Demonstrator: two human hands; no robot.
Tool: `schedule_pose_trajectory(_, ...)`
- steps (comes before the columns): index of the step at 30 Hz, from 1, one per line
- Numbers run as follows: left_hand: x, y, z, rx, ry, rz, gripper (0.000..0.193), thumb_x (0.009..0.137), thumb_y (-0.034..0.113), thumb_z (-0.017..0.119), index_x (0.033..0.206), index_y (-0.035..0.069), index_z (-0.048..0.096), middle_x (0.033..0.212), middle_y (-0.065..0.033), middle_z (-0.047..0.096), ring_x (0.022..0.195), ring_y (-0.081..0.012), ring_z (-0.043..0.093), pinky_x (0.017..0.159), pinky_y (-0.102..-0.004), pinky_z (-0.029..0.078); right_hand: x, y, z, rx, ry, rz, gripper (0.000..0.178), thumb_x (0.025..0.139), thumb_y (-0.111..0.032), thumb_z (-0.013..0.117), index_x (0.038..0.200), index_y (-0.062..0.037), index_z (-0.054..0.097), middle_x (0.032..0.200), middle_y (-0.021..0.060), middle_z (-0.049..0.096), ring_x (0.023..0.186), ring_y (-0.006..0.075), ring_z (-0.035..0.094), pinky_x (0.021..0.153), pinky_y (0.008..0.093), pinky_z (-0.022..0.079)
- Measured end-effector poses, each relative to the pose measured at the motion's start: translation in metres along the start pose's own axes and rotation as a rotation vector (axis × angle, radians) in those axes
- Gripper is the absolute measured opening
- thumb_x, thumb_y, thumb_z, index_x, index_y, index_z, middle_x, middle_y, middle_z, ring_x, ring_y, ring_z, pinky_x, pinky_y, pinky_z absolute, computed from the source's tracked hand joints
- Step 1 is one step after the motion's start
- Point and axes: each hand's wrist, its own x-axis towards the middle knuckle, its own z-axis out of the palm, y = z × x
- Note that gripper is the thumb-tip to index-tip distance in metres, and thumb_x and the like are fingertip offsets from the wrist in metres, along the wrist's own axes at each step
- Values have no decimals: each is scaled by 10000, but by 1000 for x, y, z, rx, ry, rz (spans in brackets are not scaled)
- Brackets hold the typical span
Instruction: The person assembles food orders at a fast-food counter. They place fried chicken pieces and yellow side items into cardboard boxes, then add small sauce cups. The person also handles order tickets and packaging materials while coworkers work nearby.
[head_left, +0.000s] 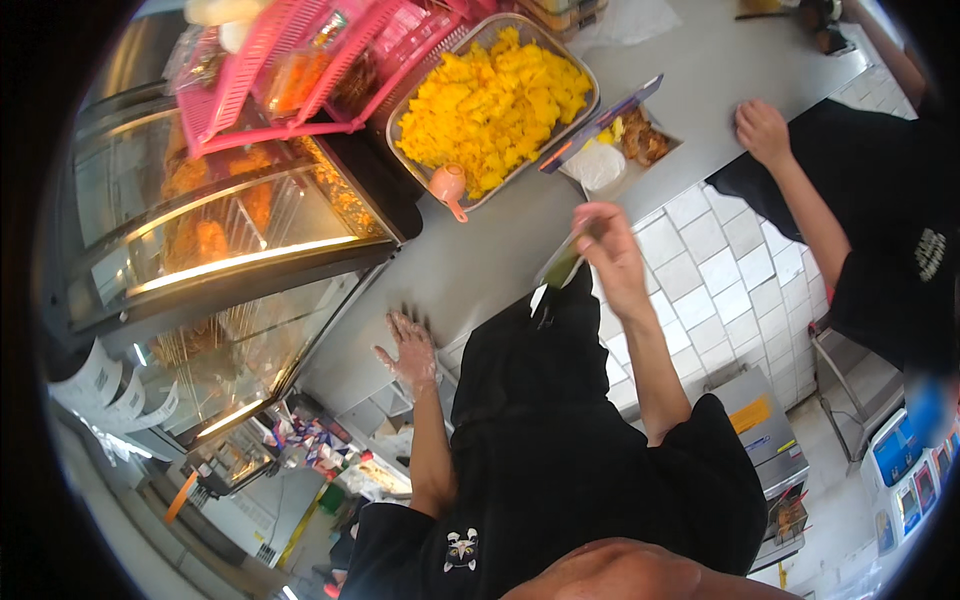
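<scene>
In a thin clear glove, my left hand (408,352) rests on the grey counter's near edge with its fingers spread, holding nothing. My right hand (612,258) pinches a small clear packet with dark green contents (562,264) just in front of the counter. Beyond that hand lies an open takeaway box (635,178), its lid raised. Inside it are a white rounded mound (600,167), browned food pieces (643,142) and a bit of yellow food. A metal tray (396,125) heaped with crumbly yellow food stands left of the box, with a pink scoop (448,186) at its near edge.
Pink plastic baskets (290,75) with bagged items stand at the back left. A lit glass display case (230,255) of fried food flanks the counter (480,255). On the right a co-worker in black (880,210) rests a hand on the counter. White tiles (690,260) cover the floor.
</scene>
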Motion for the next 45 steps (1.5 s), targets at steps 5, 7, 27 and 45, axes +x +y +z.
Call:
schedule_pose_trajectory(5, -1, 9, -6, 9, -24, -31, 682, 958, 533, 580, 1508, 157, 434, 1524, -52, 485, 1363, -221, 492, 1100, -467, 401, 44, -31, -43, -298, 367, -267, 403, 910, -32, 673, 1292, -29, 546, 1113, 51, 559, 1087, 160, 541, 1020, 324, 424)
schedule_pose_trajectory(7, -1, 13, -9, 8, -25, -31, 686, 970, 566, 532, 1520, 173, 416, 1506, -70, 501, 1339, -234, 515, 1093, -487, 409, 65, -33, -48, -342, 410, -256, 425, 898, -57, 702, 1292, -13, 546, 1175, 96, 570, 1141, 196, 558, 1028, 354, 445)
schedule_pose_trajectory(27, 4, 46, -37, 127, -246, -256, 787, 964, 649, 459, 1538, 121, 358, 1591, -199, 326, 1464, -416, 300, 1154, -610, 278, -17, -136, 371, -370, -552, -779, 339, 924, -38, 634, 1262, -18, 617, 1213, 138, 663, 1024, 202, 651, 884, 332, 503)
schedule_pose_trajectory(45, 9, 65, -35, 70, -461, -461, 838, 955, 680, 446, 1574, 139, 281, 1599, -221, 301, 1442, -428, 341, 1150, -572, 335, -34, -158, 504, -489, -96, -951, 250, 886, -90, 739, 1052, -1, 574, 936, 126, 687, 784, 151, 673, 683, 268, 509)
